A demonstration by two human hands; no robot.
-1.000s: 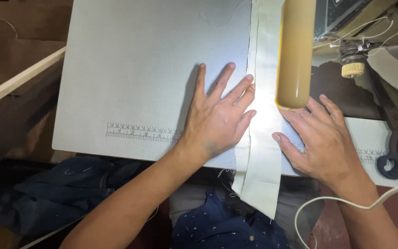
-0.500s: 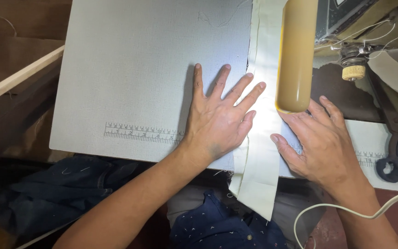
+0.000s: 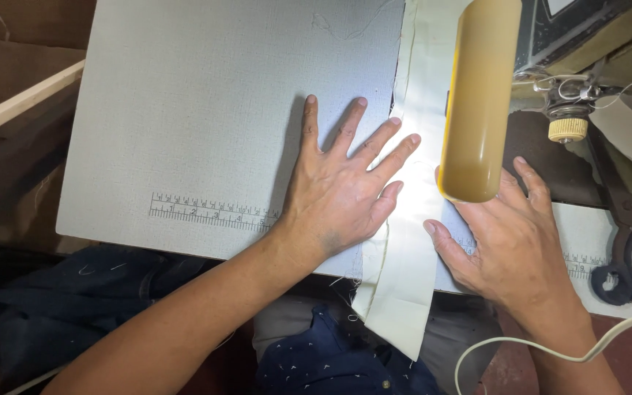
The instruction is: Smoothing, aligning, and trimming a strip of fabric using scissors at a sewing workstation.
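A cream fabric strip [image 3: 412, 241] is laid along the right edge of the grey bench [image 3: 206, 124], its end hanging over. It is pinned flat by the spread left hand [image 3: 341, 194] and right hand [image 3: 510, 245], steadied below the yellow machine arm [image 3: 479, 95].

Two bare forearms enter from the near edge, no sleeves, watch, rings or gloves on either. The left hand [image 3: 341, 194] shows five slender fingers, short unpainted nails, raised knuckles and a small dark smudge near the wrist. The right hand [image 3: 510, 241] has the same short nails, with creased knuckles and tendons ridging its back. Between the forearms, at the near edge, a dark navy shirt [image 3: 338, 362] sprinkled with tiny pale flecks carries a small round button, and grey-beige trousers [image 3: 287, 329] show just above it.
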